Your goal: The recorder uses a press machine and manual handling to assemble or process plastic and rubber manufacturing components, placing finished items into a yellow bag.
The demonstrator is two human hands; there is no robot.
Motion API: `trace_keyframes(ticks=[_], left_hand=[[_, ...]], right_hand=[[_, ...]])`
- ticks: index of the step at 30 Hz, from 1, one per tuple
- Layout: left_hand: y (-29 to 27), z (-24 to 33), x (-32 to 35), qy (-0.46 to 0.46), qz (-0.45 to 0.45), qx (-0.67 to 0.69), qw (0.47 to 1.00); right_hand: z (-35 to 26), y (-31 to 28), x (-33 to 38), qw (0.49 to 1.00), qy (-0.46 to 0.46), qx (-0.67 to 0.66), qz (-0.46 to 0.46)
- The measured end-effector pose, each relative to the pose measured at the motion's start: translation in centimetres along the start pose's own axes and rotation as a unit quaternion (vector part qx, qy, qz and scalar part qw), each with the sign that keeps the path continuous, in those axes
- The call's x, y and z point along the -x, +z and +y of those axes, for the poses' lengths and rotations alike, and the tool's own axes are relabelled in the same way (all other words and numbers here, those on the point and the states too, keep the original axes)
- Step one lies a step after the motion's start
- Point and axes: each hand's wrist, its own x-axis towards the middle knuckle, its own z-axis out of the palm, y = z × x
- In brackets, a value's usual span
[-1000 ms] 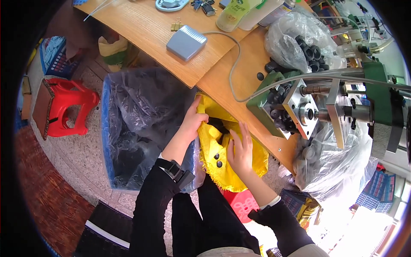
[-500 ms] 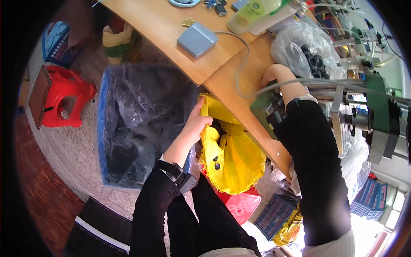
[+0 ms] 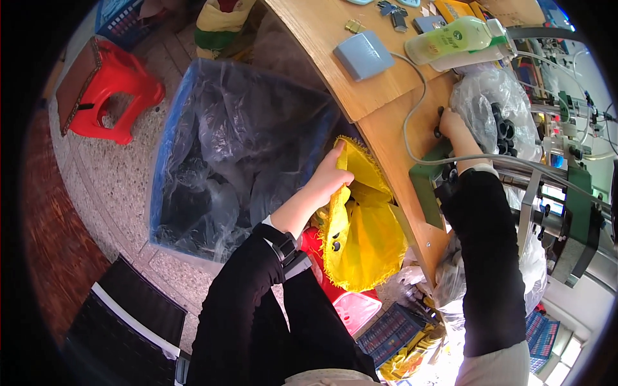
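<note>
My left hand (image 3: 328,180) is closed on the rim of a yellow woven bag (image 3: 367,248) with frayed edges, its thumb over the edge. Small black round parts show on the bag's near side, and its mouth gapes beside the table edge. Over the wooden table (image 3: 399,109), my right hand (image 3: 457,132) has curled fingers around a small black part (image 3: 439,131), partly covered by the fingers. Right beside that hand, a clear plastic bag (image 3: 476,93) contains several black ring-shaped parts (image 3: 506,128). A green machine base (image 3: 425,193) lies below the right wrist.
A blue bin (image 3: 158,193) lined with clear plastic stands left of the yellow bag. A red stool (image 3: 125,90) is farther left. On the table are a grey-blue box (image 3: 364,56), a bottle (image 3: 450,40) and a grey cable (image 3: 409,138) crossing near my right wrist.
The view has turned, so the scene sits farther right and tilted. My right hand now shows a black part at its fingers, which were hidden before. My left hand keeps hold of the yellow bag.
</note>
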Motion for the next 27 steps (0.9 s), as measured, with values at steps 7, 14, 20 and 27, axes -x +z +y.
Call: trace_keyframes(ticks=[7, 14, 20, 27], left_hand=[[0.9, 0.6, -0.4, -0.025, -0.004, -0.001, 1.000], [2.2, 0.6, -0.7, 0.006, 0.023, -0.014, 1.000], [1.3, 0.3, -1.1, 0.007, 0.018, -0.002, 1.000], [1.6, 0.7, -0.9, -0.007, 0.017, 0.001, 1.000]], right_hand=[[-4.5, 1.0, 1.2, 0.981, 0.130, -0.132, 0.061], [-7.1, 5.9, 7.5, 0.969, 0.061, -0.092, 0.222], [-7.9, 4.8, 18.8, 0.922, -0.071, -0.350, 0.150], [-8.6, 9.5, 28.2, 0.875, -0.156, -0.384, 0.248]])
